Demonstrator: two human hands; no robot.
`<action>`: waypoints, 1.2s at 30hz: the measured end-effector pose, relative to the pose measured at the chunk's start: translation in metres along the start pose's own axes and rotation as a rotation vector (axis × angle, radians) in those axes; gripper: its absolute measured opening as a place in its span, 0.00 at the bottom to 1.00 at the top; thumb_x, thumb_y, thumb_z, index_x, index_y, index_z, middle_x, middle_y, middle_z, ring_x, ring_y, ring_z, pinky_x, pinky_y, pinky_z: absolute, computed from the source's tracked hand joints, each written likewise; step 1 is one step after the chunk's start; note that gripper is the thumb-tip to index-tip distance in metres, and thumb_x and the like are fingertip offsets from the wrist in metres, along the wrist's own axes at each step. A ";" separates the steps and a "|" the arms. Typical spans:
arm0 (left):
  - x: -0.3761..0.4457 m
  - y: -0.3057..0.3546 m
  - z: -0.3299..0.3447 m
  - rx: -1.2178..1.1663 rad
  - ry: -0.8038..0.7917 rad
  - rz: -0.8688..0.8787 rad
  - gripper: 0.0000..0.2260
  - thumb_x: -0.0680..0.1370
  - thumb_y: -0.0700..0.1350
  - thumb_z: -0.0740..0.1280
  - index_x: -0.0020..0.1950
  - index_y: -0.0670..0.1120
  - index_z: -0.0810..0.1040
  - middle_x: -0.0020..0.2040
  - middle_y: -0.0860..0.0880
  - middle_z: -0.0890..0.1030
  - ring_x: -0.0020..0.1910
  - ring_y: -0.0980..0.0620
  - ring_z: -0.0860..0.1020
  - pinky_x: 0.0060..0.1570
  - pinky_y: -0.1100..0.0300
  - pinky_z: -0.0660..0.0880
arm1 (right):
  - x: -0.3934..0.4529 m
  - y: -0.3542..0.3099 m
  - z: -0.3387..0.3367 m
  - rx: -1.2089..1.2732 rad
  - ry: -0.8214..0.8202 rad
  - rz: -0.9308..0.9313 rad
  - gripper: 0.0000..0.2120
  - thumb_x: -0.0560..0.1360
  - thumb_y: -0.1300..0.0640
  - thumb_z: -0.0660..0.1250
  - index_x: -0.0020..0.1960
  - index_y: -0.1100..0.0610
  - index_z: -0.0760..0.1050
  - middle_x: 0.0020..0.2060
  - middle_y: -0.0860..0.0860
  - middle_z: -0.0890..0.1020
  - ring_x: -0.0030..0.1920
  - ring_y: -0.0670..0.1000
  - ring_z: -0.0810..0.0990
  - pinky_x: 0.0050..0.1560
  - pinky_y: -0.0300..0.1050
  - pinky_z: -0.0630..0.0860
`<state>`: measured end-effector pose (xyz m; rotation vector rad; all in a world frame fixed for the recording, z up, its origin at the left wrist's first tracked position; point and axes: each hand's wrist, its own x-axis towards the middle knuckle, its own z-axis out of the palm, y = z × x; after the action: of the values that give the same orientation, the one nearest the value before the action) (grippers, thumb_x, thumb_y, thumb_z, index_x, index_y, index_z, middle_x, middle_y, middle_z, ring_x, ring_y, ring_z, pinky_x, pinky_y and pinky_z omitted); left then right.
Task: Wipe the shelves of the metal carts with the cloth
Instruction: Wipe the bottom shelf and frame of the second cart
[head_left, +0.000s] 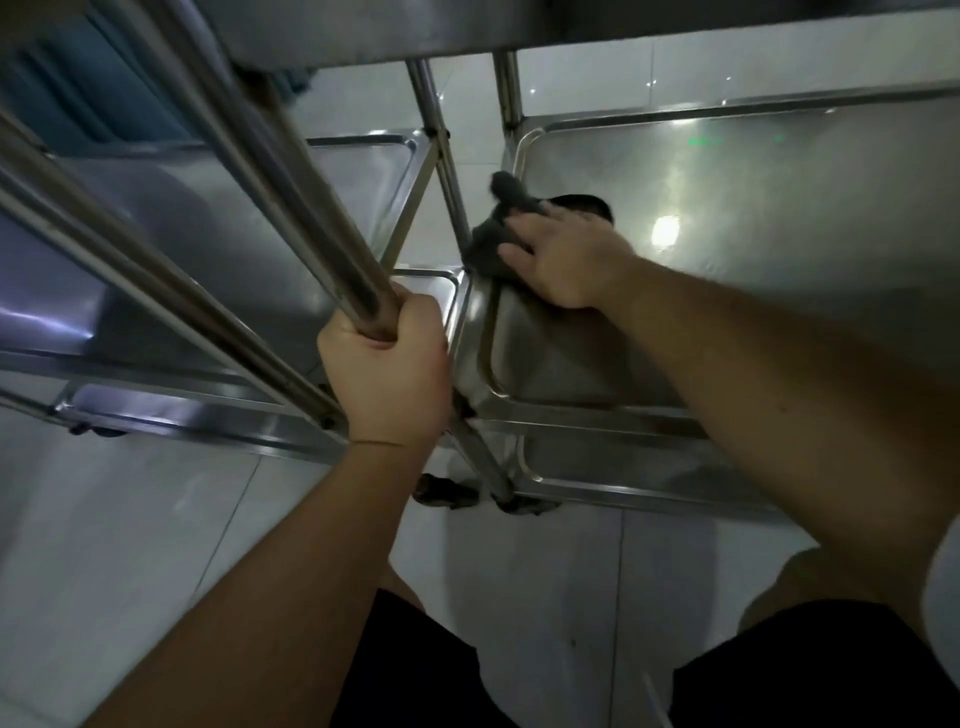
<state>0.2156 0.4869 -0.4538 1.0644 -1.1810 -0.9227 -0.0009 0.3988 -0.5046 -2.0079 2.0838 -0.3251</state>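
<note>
The step in hand looks like the wiping of a lower shelf on the right of 2 stainless-steel carts, taken from left to right as follows. The left cart's dull grey steel tray shelf (171, 270) lies bare under slanting round tubes, and the left hand (387, 371) is clenched around the end of one thick steel handle tube (291, 197), seemingly steadying that cart. Just right of it, past a narrow gap of pale tiled floor (130, 519), the right hand (563, 254) lies flat with fingers spread, pressing a dark grey, crumpled cloth (488, 241) onto the near left corner of the right cart's shiny rimmed steel shelf (753, 197); it grasps nothing, only pins the cloth down. The cloth bunches against the raised rim beside the cart's upright post, 1 tuft sticking up. The shelf's right part shows bright glare and no visible cloth streaks, so the next move probably calls for sweeping the cloth rightward across it with even pressure.
</note>
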 end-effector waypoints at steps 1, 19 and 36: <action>-0.001 0.002 0.001 0.012 0.013 -0.004 0.14 0.72 0.38 0.64 0.34 0.30 0.63 0.30 0.28 0.63 0.29 0.27 0.64 0.28 0.43 0.65 | -0.006 0.019 -0.007 0.002 0.039 0.080 0.31 0.81 0.33 0.47 0.78 0.45 0.67 0.78 0.54 0.70 0.77 0.59 0.67 0.75 0.60 0.61; -0.012 0.011 -0.006 0.239 0.040 -0.024 0.12 0.74 0.41 0.66 0.44 0.29 0.78 0.29 0.50 0.78 0.27 0.55 0.76 0.29 0.64 0.72 | -0.169 0.053 -0.019 -0.043 -0.033 0.365 0.33 0.83 0.35 0.44 0.84 0.48 0.54 0.84 0.45 0.55 0.84 0.55 0.49 0.81 0.61 0.50; -0.107 -0.011 -0.029 1.093 -1.022 -0.398 0.12 0.80 0.58 0.65 0.48 0.52 0.84 0.42 0.54 0.85 0.44 0.58 0.84 0.47 0.59 0.78 | -0.263 0.144 -0.044 -0.003 0.073 0.721 0.31 0.84 0.38 0.43 0.85 0.46 0.52 0.84 0.46 0.54 0.84 0.54 0.49 0.81 0.61 0.49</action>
<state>0.2268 0.5901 -0.4930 1.8025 -2.5518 -1.1917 -0.1422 0.6672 -0.5049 -1.1277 2.6610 -0.2541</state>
